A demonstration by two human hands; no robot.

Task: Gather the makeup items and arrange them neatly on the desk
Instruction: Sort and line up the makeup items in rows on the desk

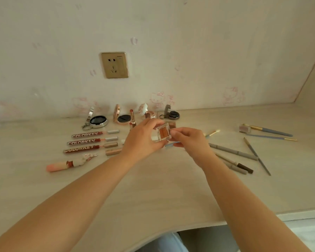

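Both hands meet above the middle of the desk (153, 188) around a small clear square compact with an orange-brown pan (163, 134). My left hand (144, 138) grips its left side and lower corner. My right hand (188, 140) pinches its right edge between thumb and fingertips. To the left lie three COLORKEY lip tubes (85, 142) in a row, with their caps (113, 138) beside them, and a pink tube (62, 165). Open round compacts (98, 120) stand along the wall.
Grey pencils (233, 151) and thin brushes (267, 132) lie scattered on the right half of the desk. An upright lipstick (132, 116) stands behind my left hand. A gold wall socket (115, 64) sits above. The desk's front edge curves near my body.
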